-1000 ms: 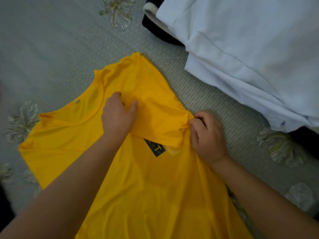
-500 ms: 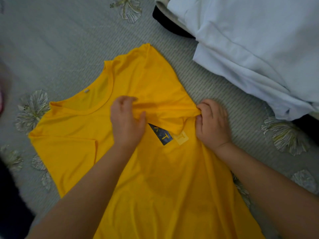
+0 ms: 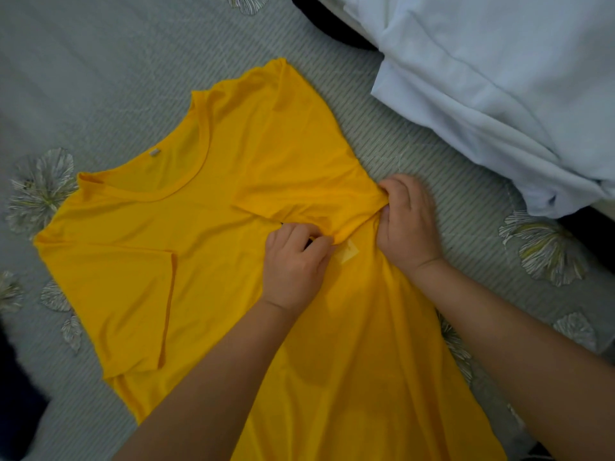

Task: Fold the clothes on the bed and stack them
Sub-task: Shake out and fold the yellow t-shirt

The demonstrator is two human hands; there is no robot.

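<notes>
Yellow T-shirt (image 3: 186,247): lying spread on the bed (image 3: 100,78), right sleeve being folded inward. Left hand (image 3: 293,264) and right hand (image 3: 407,224) are pinching the sleeve's fold. Thin, limp, likely slippery; best held at seams and hems. White garments (image 3: 499,94) are lying beyond.
</notes>
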